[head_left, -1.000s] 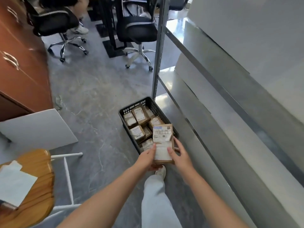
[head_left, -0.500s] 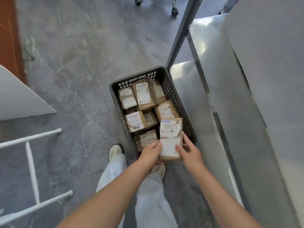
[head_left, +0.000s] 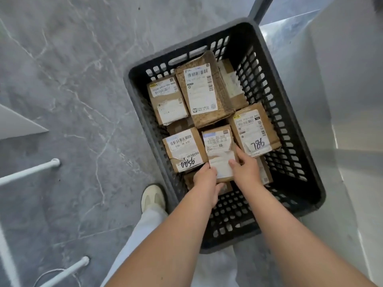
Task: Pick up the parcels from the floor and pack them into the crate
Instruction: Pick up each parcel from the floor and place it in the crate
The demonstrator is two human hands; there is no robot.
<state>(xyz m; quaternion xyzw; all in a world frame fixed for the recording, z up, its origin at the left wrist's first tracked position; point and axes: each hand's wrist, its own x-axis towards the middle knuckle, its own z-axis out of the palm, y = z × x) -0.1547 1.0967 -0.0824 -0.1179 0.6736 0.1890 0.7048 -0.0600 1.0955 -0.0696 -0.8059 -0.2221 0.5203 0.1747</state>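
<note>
Far left: two white tube legs (head_left: pixel 29 171) stood on the grey marbled floor (head_left: pixel 72 90), well apart from the crate. No loose parcels showed on the floor patch we could see. One pale shoe (head_left: pixel 153 198) stood just beside the crate's left wall, towards its near-left corner.

The black slotted crate (head_left: pixel 306 183) sat on the floor, well stocked with cardboard parcels, labels up. Left column: a small parcel (head_left: pixel 167 100) at the far-left corner, then the parcel marked 0056 (head_left: pixel 184 150) against the left wall. A big speckled parcel (head_left: pixel 204 90) lay tilted over its neighbours at the far edge.

Left hand (head_left: pixel 206 179) gripped the near-left corner of the held parcel (head_left: pixel 219 150), fingers curled round its edge. That parcel was mid-crate, label up, in the slot between 0056 and 786. We couldn't tell whether it was seated or just above the layer below. Right hand (head_left: pixel 245 170) clamped the other side, thumb on the label, fingers down the right edge. The two-handed grip made sense to us: it kept the box square for steering into a tight gap.

Right of it, the parcel marked 786 (head_left: pixel 255 131) leaned near the right wall. The crate's near edge showed bare bottom, so there was room left. We judged the step as placing, release pending. Beyond the right wall: grey metal shelving (head_left: pixel 342 100).
</note>
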